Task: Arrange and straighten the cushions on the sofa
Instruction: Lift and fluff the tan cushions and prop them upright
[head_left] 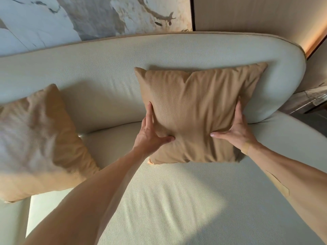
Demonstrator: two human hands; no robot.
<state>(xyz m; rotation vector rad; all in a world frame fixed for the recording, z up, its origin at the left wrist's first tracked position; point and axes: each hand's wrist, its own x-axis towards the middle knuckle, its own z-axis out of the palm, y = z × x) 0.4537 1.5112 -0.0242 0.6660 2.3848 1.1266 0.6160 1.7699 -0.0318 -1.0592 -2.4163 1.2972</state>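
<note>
A tan square cushion (192, 110) leans upright against the cream backrest of the sofa (106, 64), near its right end. My left hand (152, 133) grips the cushion's left edge, thumb pressed into its front. My right hand (237, 131) holds its right edge the same way, thumb on the front. A second tan cushion (39, 142) leans tilted against the backrest at the far left, untouched.
The cream seat (168, 200) stretches wide in front of the cushions. A marbled wall panel (88, 15) rises behind the sofa. A dark side table (307, 101) stands past the sofa's right end.
</note>
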